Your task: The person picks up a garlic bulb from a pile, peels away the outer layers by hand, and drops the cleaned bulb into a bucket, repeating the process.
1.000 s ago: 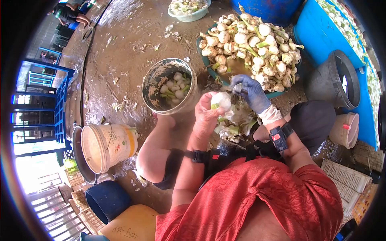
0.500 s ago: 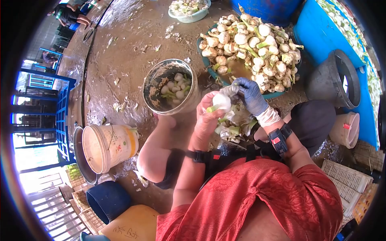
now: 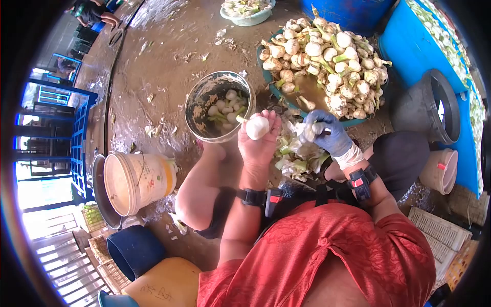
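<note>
Right now your bare left hand (image 3: 260, 143) is closed around a peeled white bulb with a short green stalk (image 3: 255, 127), holding it at the rim of the round, mud-smeared metal bucket (image 3: 197, 110). Just to the right of that bucket, your right hand in the blue glove (image 3: 327, 132) is clenched on something pale, though you cannot tell from this view what it grips. Between the two hands, right of the bucket, a heap of stripped white and green skins (image 3: 299, 153) lies on the wet floor. Inside the bucket sits only a shallow layer of cleaned bulbs, while the teal basin piled with unpeeled bulbs (image 3: 327, 53), up and right of the bucket, is still heaped high, so by my judgement most of the pile remains.
</note>
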Motion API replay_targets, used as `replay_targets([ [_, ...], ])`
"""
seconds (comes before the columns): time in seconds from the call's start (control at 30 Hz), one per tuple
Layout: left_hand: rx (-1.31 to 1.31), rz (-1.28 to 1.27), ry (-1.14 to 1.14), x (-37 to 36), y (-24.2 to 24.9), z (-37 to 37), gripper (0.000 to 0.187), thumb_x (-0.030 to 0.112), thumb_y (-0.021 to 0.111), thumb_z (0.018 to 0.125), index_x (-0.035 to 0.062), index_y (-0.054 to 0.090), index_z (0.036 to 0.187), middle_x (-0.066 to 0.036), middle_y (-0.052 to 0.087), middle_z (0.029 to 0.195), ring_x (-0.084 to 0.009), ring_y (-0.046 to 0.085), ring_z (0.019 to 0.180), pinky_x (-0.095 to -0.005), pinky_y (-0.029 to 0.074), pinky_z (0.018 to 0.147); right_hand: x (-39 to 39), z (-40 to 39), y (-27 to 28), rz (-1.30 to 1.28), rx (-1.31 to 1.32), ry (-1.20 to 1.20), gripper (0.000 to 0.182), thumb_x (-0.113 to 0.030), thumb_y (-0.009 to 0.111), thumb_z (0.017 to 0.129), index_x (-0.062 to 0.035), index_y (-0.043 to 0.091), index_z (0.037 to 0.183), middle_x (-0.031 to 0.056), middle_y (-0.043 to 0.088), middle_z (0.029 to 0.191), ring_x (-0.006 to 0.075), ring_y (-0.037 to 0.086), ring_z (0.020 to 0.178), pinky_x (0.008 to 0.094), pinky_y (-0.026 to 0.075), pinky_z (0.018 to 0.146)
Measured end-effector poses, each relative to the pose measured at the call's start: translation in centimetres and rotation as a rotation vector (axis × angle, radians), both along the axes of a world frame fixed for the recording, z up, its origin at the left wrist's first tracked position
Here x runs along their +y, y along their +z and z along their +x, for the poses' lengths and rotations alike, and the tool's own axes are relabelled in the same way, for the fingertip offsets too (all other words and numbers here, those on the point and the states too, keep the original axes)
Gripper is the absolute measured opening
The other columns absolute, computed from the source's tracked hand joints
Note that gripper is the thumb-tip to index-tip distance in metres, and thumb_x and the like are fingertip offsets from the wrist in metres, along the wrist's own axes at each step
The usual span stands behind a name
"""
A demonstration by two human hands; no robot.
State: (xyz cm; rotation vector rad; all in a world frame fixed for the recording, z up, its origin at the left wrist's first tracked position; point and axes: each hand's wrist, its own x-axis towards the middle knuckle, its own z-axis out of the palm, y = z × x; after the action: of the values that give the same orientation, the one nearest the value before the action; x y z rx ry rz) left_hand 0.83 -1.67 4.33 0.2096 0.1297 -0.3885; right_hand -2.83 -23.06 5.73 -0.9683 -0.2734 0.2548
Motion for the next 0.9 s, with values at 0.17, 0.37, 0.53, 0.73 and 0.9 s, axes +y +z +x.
replay_targets([
  [0.17, 0.018, -0.095, -0.091, 1.6, -1.6, 1.1, 0.045, 0.043, 0.047, 0.09, 0.0017, 0.056, 0.107, -0.017, 0.058, 0.108, -0.0336, 0.054, 0.106, -0.0431, 0.044, 0.094, 1.7, -0.6, -5.7, -1.23, -0.216, 0.157, 0.032, -0.032, 0.059, 0.086, -0.0072, 0.065, 0.105, 0.0146, 0.067, 0.097, 0.0298, 0.065, 0.078, 0.0394, 0.049, 0.079],
  [0.37, 0.253, 0.008, 0.415, 3.4, 4.0, 3.5, 0.066, 0.055, 0.032, 0.094, -0.0043, 0.04, 0.122, -0.025, 0.041, 0.13, -0.0386, 0.046, 0.118, -0.0472, 0.045, 0.092, 1.7, 2.1, -4.4, -1.633, -0.269, 0.148, 0.021, -0.03, 0.067, 0.075, -0.0107, 0.07, 0.084, 0.0135, 0.065, 0.076, 0.0314, 0.063, 0.072, 0.0408, 0.049, 0.069],
  [0.53, -0.003, 0.426, 0.116, 0.0, -0.4, 2.0, 0.021, 0.021, 0.049, 0.092, 0.0021, 0.057, 0.091, -0.013, 0.063, 0.087, -0.0229, 0.06, 0.078, -0.0346, 0.048, 0.069, -4.0, 10.4, -13.9, -1.42, 0.018, -0.474, 0.047, -0.043, 0.059, 0.083, -0.0022, 0.062, 0.106, 0.0194, 0.06, 0.114, 0.0381, 0.055, 0.106, 0.0425, 0.046, 0.087],
  [0.73, 0.124, 0.481, 0.015, -1.0, 0.5, 1.4, 0.017, 0.024, 0.053, 0.09, 0.0071, 0.055, 0.09, -0.003, 0.06, 0.081, -0.0135, 0.058, 0.067, -0.0268, 0.046, 0.057, -9.4, 13.3, -33.2, -1.974, -0.449, -0.052, 0.026, -0.017, 0.052, 0.083, -0.0088, 0.064, 0.105, 0.0135, 0.065, 0.093, 0.0291, 0.06, 0.089, 0.0375, 0.046, 0.077],
  [0.9, 0.112, 0.756, -0.123, -2.0, -2.3, 1.1, 0.017, 0.022, 0.058, 0.088, 0.0062, 0.054, 0.092, -0.001, 0.058, 0.08, -0.0115, 0.055, 0.065, -0.0271, 0.047, 0.059, -5.9, 11.4, -20.7, -0.784, 0.172, -0.251, 0.028, -0.029, 0.053, 0.091, -0.0035, 0.063, 0.097, 0.0105, 0.065, 0.086, 0.0217, 0.061, 0.08, 0.0326, 0.047, 0.071],
])
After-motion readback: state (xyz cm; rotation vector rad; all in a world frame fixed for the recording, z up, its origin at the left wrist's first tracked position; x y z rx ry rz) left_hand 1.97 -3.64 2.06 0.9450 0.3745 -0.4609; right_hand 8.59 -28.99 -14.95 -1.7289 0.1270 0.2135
